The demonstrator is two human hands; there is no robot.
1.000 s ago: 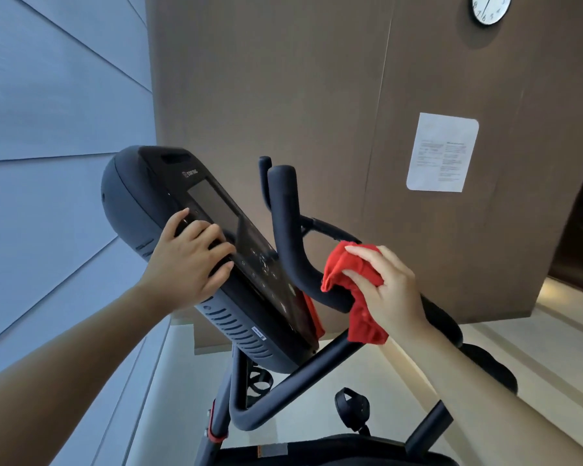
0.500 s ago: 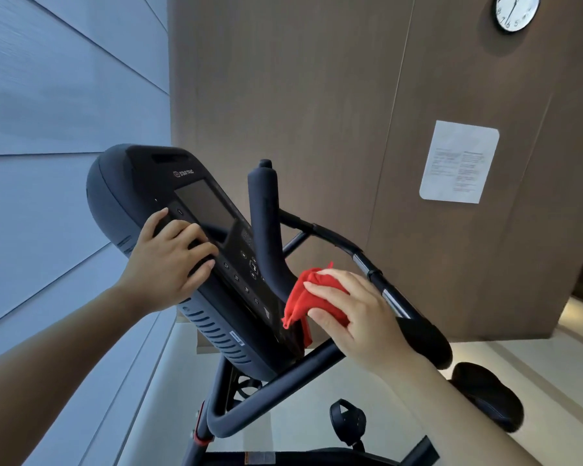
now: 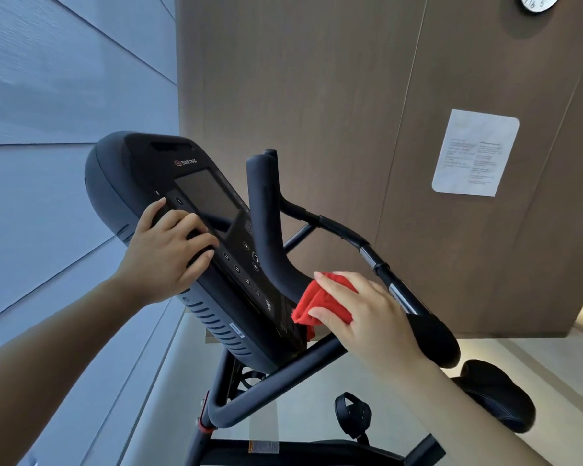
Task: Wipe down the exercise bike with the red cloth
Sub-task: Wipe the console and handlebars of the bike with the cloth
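With the left hand [image 3: 169, 250] clamped over the console [image 3: 142, 183] edge, fingers near its buttons, and the right hand [image 3: 367, 317] pressing the bunched red cloth [image 3: 313, 301] against the handlebar [image 3: 266, 230] base, a harder push could trigger a key or tilt the console.

Brightness: even, soft daylight; nothing blown out, nothing lost in dark.
Source: cool light from the left, washing the pale panelled wall [image 3: 48, 95] bluish; a warm strip glows along the floor [image 3: 535, 351] at the foot of the brown wall [image 3: 317, 79].
Shadows: faint, a soft one beside the clock [image 3: 541, 1].
Glare: dull sheen on the console screen [image 3: 209, 193].
Blur: printed sheet [image 3: 475, 153] text unreadable; near forearms soft.
Distortion: wide-angle, wall lines lean and bend towards the edges.
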